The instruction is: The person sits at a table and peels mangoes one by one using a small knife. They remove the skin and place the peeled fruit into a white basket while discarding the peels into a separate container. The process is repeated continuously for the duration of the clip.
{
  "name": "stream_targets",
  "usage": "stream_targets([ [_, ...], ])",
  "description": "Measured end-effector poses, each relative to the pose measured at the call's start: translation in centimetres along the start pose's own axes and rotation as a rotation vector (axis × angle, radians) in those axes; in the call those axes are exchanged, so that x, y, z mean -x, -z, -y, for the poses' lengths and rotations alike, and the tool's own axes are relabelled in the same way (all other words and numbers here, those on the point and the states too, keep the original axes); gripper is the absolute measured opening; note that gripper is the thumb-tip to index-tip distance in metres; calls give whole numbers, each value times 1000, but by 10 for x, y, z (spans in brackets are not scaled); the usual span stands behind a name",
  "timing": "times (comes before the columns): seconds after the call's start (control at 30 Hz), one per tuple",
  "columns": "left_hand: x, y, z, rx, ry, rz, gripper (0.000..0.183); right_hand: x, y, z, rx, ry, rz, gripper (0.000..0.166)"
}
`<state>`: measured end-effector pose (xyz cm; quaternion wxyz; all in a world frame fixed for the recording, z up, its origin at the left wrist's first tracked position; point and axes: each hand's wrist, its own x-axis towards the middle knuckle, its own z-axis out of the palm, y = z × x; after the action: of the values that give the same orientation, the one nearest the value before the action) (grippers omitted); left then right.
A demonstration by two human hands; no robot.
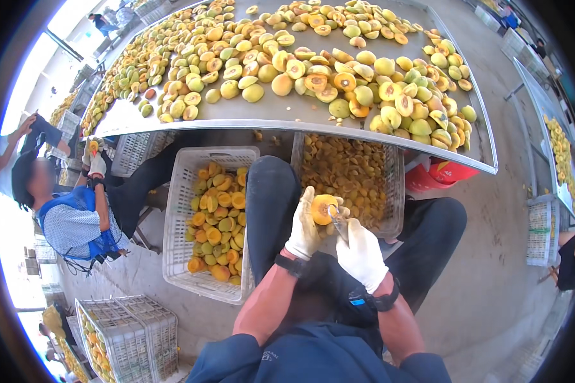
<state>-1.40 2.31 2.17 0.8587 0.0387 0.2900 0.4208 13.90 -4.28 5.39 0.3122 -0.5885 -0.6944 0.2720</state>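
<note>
My left hand [304, 230], in a white glove, holds a halved yellow fruit [322, 209], perhaps an apricot or peach, with its cut face towards my right hand. In my gloved right hand [362, 251] is a metal pitting tool [339, 222], its tip against the centre of the cut face. Both hands are above my lap, between my knees. Under them and beyond stands a crate of pits and scraps [345, 174]. By my left knee, a white plastic crate [173, 239] holds halved fruit [218, 220]. The tool's tip partly hides the fruit's middle.
A metal-topped table [287, 107] heaped with halved fruit spans the area ahead, its raised rim over the crates. A red bucket [426, 177] stands under its right side. On the left sits a co-worker [76, 215] with gloved hands. Stacked crates [139, 335] stand behind at lower left.
</note>
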Motion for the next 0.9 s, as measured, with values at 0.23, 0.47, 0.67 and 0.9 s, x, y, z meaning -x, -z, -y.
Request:
stream_targets([
  [0.23,-5,11,7,-46,-47,11,67,-1,-20,-9,40,-28,7,18],
  [0.47,-3,5,11,-192,-217,-12,59,-5,-26,-2,-37,-127,71,27],
  [0.67,-7,8,16,-276,-270,-80,54,-8,-22,-5,-102,-125,136,30],
  [0.9,7,-1,-4,-247,144,-131,35,7,-17,-17,-8,-82,353,20],
])
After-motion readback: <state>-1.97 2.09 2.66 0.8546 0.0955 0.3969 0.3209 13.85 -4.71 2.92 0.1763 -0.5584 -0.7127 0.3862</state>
